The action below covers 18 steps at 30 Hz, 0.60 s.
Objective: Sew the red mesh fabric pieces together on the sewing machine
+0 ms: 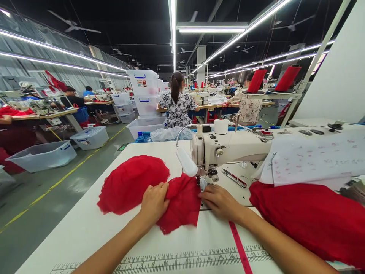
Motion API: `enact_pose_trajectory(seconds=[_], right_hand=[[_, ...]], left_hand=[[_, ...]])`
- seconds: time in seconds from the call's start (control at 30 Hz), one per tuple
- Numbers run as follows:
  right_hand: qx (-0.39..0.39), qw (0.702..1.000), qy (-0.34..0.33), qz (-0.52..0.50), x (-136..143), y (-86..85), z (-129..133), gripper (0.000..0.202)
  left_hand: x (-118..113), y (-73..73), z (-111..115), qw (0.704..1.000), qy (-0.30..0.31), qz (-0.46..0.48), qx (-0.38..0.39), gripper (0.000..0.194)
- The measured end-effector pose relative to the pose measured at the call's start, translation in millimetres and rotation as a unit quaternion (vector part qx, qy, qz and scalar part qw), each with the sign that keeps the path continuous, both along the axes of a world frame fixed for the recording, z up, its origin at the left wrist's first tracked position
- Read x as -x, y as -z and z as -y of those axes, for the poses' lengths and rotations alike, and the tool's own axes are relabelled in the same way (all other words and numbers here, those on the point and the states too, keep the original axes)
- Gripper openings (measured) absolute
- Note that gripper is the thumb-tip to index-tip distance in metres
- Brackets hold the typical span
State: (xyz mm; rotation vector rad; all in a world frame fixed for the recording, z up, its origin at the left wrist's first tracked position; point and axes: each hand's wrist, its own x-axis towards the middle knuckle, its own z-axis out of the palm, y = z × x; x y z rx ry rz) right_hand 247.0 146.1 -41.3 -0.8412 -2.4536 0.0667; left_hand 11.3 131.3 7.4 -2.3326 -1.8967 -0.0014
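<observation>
A piece of red fabric [184, 207] lies on the white sewing table, its upper right edge by the needle of the sewing machine [228, 142]. My left hand [155, 199] is closed on the left side of this piece, fingers bent into the cloth. At its right edge, just in front of the presser foot, my right hand [218, 199] has its fingertips pinched together on the fabric edge. Left of the machine rests a heap of red fabric [132, 182]. A larger red fabric pile [310, 217] lies beyond my right forearm.
Thread snips [234, 178] lie on the machine bed behind my right hand. A ruler scale [182, 260] and a red tape strip [239, 247] run along the table front. White paper [316, 158] hangs over the machine arm. Red thread cones [256, 80] stand at the right; a person [179, 102] sits ahead.
</observation>
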Motion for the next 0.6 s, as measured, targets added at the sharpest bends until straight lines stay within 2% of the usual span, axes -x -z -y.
enact_pose_trajectory(seconds=[0.2, 0.3, 0.37, 0.43, 0.5, 0.53, 0.6], right_hand=[[-0.034, 0.998, 0.006, 0.049, 2, 6.4, 0, 0.022], [-0.030, 0.998, 0.008, 0.046, 1, 5.3, 1, 0.022], [-0.030, 0.998, 0.009, 0.052, 0, 4.5, 1, 0.021], [-0.030, 0.998, 0.009, 0.056, 1, 4.3, 2, 0.020], [-0.028, 0.998, 0.008, 0.053, 1, 4.8, 2, 0.020], [-0.026, 0.998, 0.006, 0.049, 1, 5.3, 2, 0.020], [-0.021, 0.999, 0.003, 0.042, 0, 6.2, 2, 0.022]], left_hand=[[5, 1.3, 0, 1.000, 0.006, 0.008, -0.024, 0.017], [3, 4.7, 2, 0.995, 0.034, 0.014, -0.094, 0.024], [-2, 8.2, 5, 0.980, 0.105, 0.033, -0.164, 0.033], [-10, 12.5, 8, 0.957, 0.222, 0.064, -0.175, 0.036], [-17, 17.4, 11, 0.935, 0.325, 0.090, -0.108, 0.037], [-20, 19.8, 11, 0.928, 0.353, 0.099, -0.064, 0.037], [-24, 23.6, 12, 0.923, 0.368, 0.112, 0.010, 0.039]])
